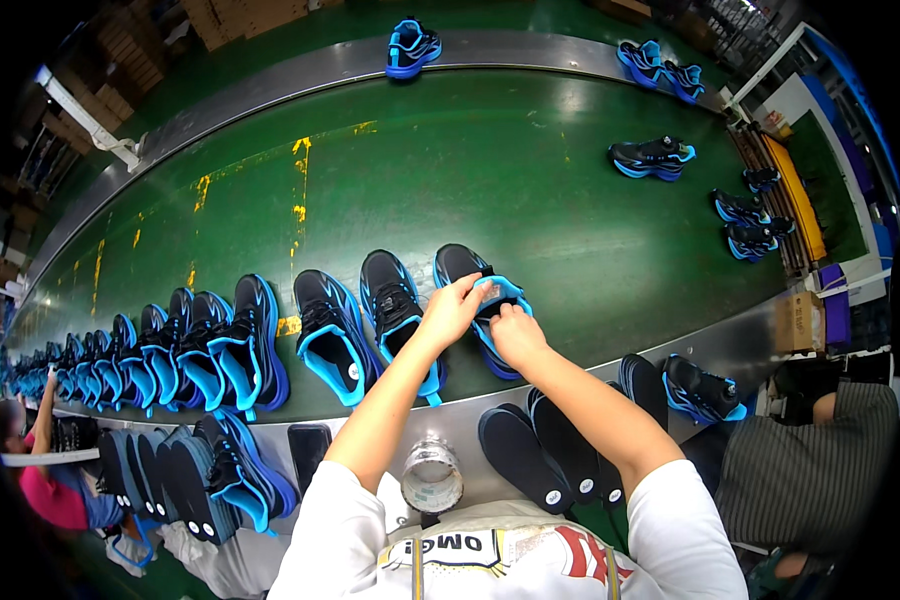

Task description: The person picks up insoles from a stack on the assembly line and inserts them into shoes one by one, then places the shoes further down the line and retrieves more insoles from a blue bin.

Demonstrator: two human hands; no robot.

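Note:
A black and blue sneaker (pixel 458 262) rests on the green conveyor belt in front of me, its opening toward me. My left hand (pixel 454 312) pinches the upper edge of its opening. The curled fingers of my right hand (pixel 517 335) reach into the opening; what they grip inside is hidden. A pale patch shows on the lining beside my left fingertips. Just left of this shoe stands another sneaker (pixel 388 285), partly covered by my left forearm. A third sneaker (pixel 320 300) lies further left.
A long row of sneakers (pixel 255 310) runs left along the belt. Black insoles (pixel 520 450) lie on the metal ledge (pixel 390 425) near me, beside a round tin (pixel 432 478) and a dark phone (pixel 309 450). More sneakers (pixel 652 158) sit far right. Co-workers are at both sides.

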